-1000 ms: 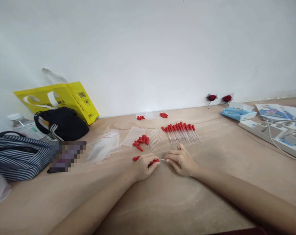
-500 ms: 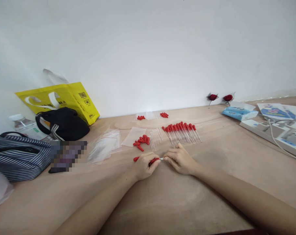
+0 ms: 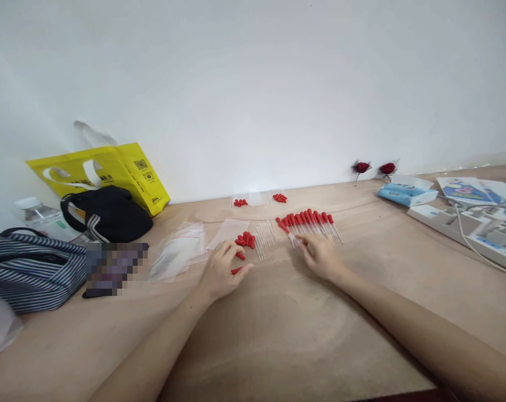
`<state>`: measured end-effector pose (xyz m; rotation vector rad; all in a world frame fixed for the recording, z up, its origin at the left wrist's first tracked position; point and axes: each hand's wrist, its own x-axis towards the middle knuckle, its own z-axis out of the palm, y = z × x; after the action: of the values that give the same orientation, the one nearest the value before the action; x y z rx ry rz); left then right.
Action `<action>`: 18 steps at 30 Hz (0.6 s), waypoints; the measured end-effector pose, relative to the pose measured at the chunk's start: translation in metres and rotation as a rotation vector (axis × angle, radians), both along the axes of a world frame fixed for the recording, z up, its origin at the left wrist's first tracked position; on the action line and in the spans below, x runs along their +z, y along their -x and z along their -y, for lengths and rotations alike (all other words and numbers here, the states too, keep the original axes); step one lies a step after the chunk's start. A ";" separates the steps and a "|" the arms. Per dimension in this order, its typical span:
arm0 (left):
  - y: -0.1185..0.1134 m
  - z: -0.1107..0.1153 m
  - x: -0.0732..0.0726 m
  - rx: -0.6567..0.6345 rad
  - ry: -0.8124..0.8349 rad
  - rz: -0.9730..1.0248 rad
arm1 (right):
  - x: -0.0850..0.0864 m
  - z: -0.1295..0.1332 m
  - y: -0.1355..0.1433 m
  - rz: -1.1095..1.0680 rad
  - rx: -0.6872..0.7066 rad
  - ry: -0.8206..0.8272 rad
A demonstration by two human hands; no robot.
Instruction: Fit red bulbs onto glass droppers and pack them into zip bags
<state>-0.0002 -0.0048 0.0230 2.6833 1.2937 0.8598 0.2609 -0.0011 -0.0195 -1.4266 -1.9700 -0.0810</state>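
Note:
My left hand [image 3: 223, 271] hovers low over the table with thumb and fingers apart. One red rubber bulb [image 3: 236, 271] shows between its thumb and fingers, and another lies by its fingertips. Just beyond is a small pile of red bulbs [image 3: 246, 239]. Bare thin glass tubes [image 3: 265, 239] lie side by side to the right of that pile. My right hand [image 3: 317, 254] pinches the glass end of a red-bulbed dropper [image 3: 283, 225] at the left end of a row of finished-looking droppers [image 3: 309, 219]. The fingers partly hide its tube.
Clear zip bags [image 3: 179, 251] lie left of my left hand. Two small groups of red bulbs [image 3: 280, 198] rest on bags by the wall. A yellow bag [image 3: 127, 167], black bag [image 3: 110, 212] and striped bag [image 3: 30, 271] stand left; tissues [image 3: 405, 192] and a power strip [image 3: 462, 229] lie right.
My hands have come apart. The right carried a dropper forward to the row's left end; the left moved left, opening beside the loose red bulbs.

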 end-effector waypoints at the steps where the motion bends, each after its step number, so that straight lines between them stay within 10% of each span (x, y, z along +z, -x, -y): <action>1: 0.006 -0.002 0.002 0.002 0.054 -0.050 | -0.001 -0.007 -0.004 -0.054 -0.093 0.013; 7: 0.025 -0.007 0.002 0.065 0.252 -0.197 | -0.001 -0.043 -0.015 -0.122 -0.423 0.130; 18: 0.022 -0.009 0.004 0.039 0.297 -0.206 | -0.007 -0.056 -0.013 -0.066 -0.446 0.126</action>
<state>-0.0224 0.0038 0.0265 2.5670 1.3901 0.3628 0.2741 0.0552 -0.0266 -1.9058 -1.5971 -0.1091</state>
